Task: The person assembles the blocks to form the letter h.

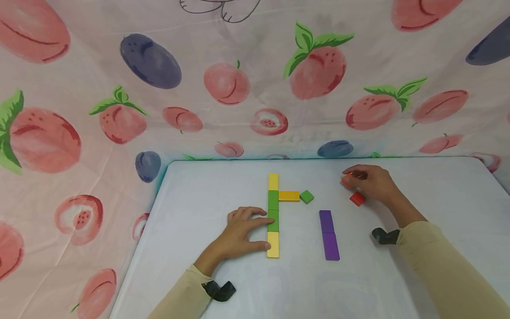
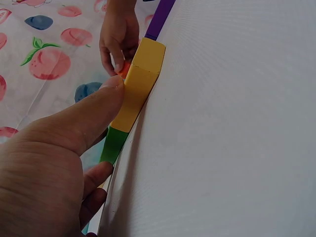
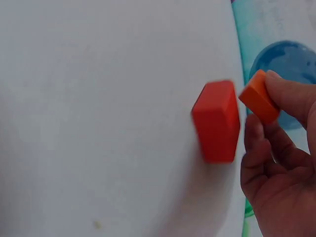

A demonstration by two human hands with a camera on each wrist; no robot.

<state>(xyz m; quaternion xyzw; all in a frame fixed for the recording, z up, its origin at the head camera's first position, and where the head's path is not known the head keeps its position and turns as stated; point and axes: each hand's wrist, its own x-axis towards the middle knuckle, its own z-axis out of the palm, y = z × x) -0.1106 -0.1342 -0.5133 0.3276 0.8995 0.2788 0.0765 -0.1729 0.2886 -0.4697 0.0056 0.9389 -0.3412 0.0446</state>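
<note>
On the white table, a column of blocks runs upward: a light yellow block (image 1: 273, 245) nearest, two green blocks (image 1: 273, 200), and a yellow block (image 1: 273, 181) at the far end. My left hand (image 1: 243, 232) lies along its left side, thumb touching the near yellow block and index finger on the lower green one. Between thumb and fingers, my right hand (image 1: 372, 181) pinches an orange block (image 3: 260, 97) at the far right. Just below that hand sits a red block (image 1: 357, 199), apart from the orange one.
A darker yellow block (image 1: 288, 196) extends right from the upper green block, with a small turned green block (image 1: 307, 196) at its end. Two purple blocks (image 1: 329, 235) lie end to end right of the column. Fruit-patterned cloth (image 1: 239, 110) borders the table's far and left edges.
</note>
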